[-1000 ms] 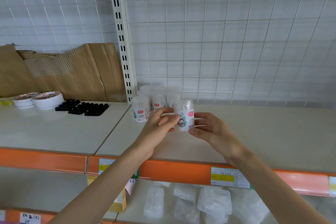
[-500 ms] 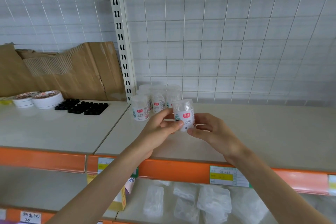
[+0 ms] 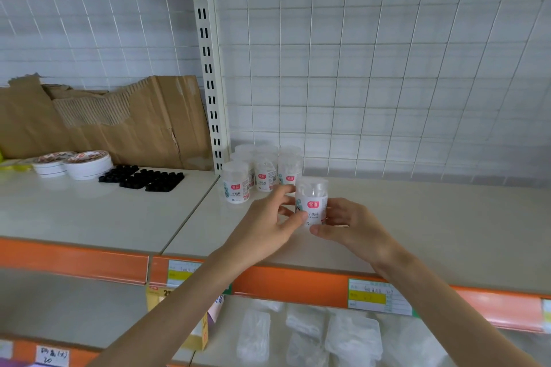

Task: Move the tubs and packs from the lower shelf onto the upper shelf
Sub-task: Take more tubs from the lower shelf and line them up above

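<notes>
At the far left of the upper shelf [image 3: 432, 217], torn cardboard [image 3: 104, 116] leans on the grid wall, with stacked round tins [image 3: 86, 162] and flat black trays [image 3: 143, 180] in front of it. Past the slotted upright [image 3: 208, 68], a cluster of small clear tubs [image 3: 262, 170] stands upright in the back corner of the next bay. Just in front and to the right of them, the left hand [image 3: 262, 223] pinches the left wall of one more tub [image 3: 311, 202] between thumb and fingertips. The right hand [image 3: 354, 226] curls round its right wall, with the thumb low near the base. The tub is upright, label toward the camera, between both hands. The thumbs hide its base, so I cannot tell whether it rests on the shelf or hangs just above it. It looks light and stiff, a thin clear plastic cylinder with a smooth printed label. It would probably slide in a loose hold and its lid might lift, so the best grip is on the side wall at mid-height, below the lid. Lower right, under the orange edge with its price label [image 3: 378, 296], soft clear packs [image 3: 351, 340] lie flat on the lower shelf [image 3: 74, 313], well apart from both hands and not yet moved. They look limp and crinkly, best taken by the body.
</notes>
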